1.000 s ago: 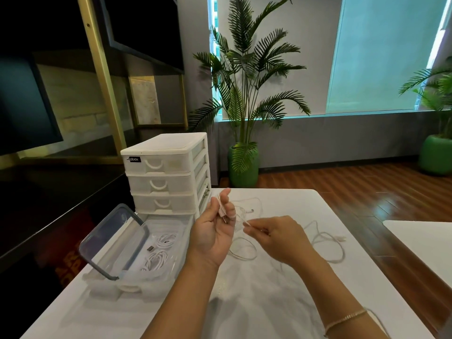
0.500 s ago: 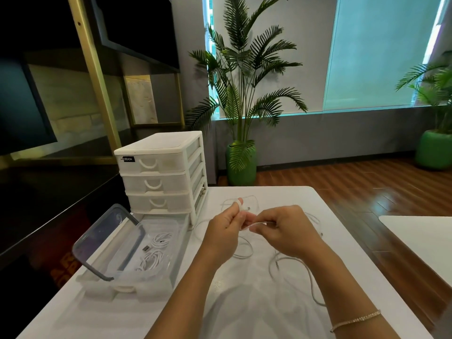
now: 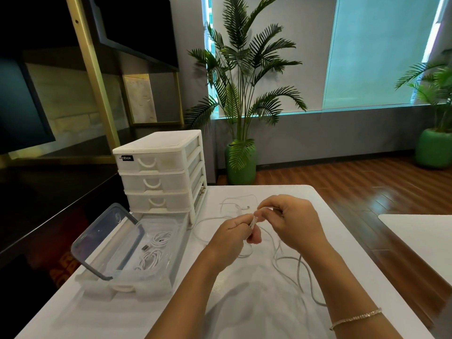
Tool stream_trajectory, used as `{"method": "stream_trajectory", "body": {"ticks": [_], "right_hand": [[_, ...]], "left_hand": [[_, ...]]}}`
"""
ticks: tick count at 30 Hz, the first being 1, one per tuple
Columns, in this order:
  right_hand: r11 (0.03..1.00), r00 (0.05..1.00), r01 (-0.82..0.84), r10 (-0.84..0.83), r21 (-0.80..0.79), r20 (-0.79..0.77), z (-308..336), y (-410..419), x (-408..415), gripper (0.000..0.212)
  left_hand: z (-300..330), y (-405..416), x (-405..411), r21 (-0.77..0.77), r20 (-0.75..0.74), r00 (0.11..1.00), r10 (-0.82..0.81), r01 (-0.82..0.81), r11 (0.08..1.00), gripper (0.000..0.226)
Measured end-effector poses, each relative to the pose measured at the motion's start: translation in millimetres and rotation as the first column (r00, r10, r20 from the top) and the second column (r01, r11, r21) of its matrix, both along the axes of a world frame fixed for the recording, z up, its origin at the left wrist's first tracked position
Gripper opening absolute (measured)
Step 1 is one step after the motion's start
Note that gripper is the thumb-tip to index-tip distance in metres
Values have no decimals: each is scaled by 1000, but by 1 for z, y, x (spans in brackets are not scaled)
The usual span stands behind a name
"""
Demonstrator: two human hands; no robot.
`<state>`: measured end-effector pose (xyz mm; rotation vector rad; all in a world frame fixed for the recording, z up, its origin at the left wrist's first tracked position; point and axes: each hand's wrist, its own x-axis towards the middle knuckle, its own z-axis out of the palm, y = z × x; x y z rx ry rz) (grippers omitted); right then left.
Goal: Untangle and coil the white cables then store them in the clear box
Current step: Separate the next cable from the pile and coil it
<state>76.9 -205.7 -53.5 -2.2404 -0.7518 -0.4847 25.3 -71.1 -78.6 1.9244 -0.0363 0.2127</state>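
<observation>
Both hands (image 3: 266, 226) pinch a white cable (image 3: 291, 263).

Clear glossy plastic box (image 3: 171, 243), smooth white cable (image 3: 291, 260), matt white table (image 3: 269, 302), milky plastic drawer unit (image 3: 159, 172)

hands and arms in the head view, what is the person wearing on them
Both forearms are bare, with no sleeves in view. The right wrist carries a thin, sparkly gold-toned chain bracelet. The left hand and right hand show no gloves; no rings are discernible.
</observation>
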Motion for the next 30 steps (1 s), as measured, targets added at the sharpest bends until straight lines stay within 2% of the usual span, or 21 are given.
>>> {"method": "stream_trajectory", "body": {"ticks": [7,10,12,14,15,17,19,21,22,24,26,27,28,30], "right_hand": [[996,999,17,-14,86,-32,-2,-1,5,16],[996,999,-2,6,95,-44,-4,-2,9,19],[998,998,57,-59,-36,-34,-4,-1,14,24],[963,980,178,-192,-204,-51,-6,-5,20,36],[943,963,211,-246,-256,-113,-6,-8,23,43],[954,918,155,-235,-255,-320,-2,-14,27,45],[987,848,32,-111,-158,-519,6,-11,25,41],[997,769,-61,16,-48,-639,16,-3,17,42],[995,708,-93,97,43,-700,19,3,13,45],[944,535,-71,309,323,-786,29,12,3,49],[822,343,34,525,569,-779,40,18,-7,51],[764,274,65,605,642,-748,44,20,-10,52],[731,239,59,651,680,-721,48,22,-14,53],[729,272,-10,660,684,-700,53,25,-17,49]], "left_hand": [[-1,2,-1,-179,-23,998,-65,60,982,38],[3,1,-1,-367,21,999,-46,50,929,40],[8,0,-1,-525,56,998,5,25,851,43],[16,5,1,-707,87,994,60,20,707,46],[21,9,2,-786,110,991,80,38,617,44],[35,20,5,-871,164,981,107,94,481,39],[51,28,6,-879,203,973,111,131,458,38],[66,30,8,-868,226,968,105,151,473,39],[71,29,10,-863,232,968,100,157,479,39],[81,26,11,-848,244,965,97,163,504,39],[87,26,12,-826,248,961,118,147,545,43],[88,26,12,-813,245,959,143,123,570,44],[89,27,11,-795,235,955,179,83,601,41],[88,28,11,-758,204,944,260,-15,652,35]]}}
